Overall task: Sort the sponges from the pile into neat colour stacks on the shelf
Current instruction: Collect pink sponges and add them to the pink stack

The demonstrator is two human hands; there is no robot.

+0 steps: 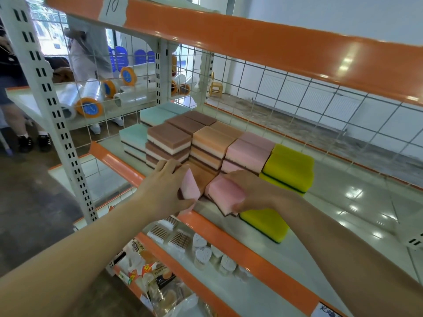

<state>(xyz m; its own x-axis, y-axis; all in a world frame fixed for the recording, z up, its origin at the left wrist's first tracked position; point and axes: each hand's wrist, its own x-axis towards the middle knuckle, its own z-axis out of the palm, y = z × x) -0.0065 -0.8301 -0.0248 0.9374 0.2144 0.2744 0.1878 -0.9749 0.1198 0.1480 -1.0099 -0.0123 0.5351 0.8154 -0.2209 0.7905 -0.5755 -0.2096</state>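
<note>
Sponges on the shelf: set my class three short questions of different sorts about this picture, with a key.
1. True or false: the left hand holds a yellow sponge.
2. Which stack stands between the brown stack and the pink stack? A teal, B orange, C yellow.
3. Fill in: the loose yellow sponge lies near the shelf's front ___.

Key: 1 false, each hand, the right hand too, holds a pink sponge; 2 B, the orange stack; 3 edge.

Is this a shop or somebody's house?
Probably a shop: metal shelves with orange edges, a paper price tag, sponges stacked by colour, and packaged goods below.
</note>
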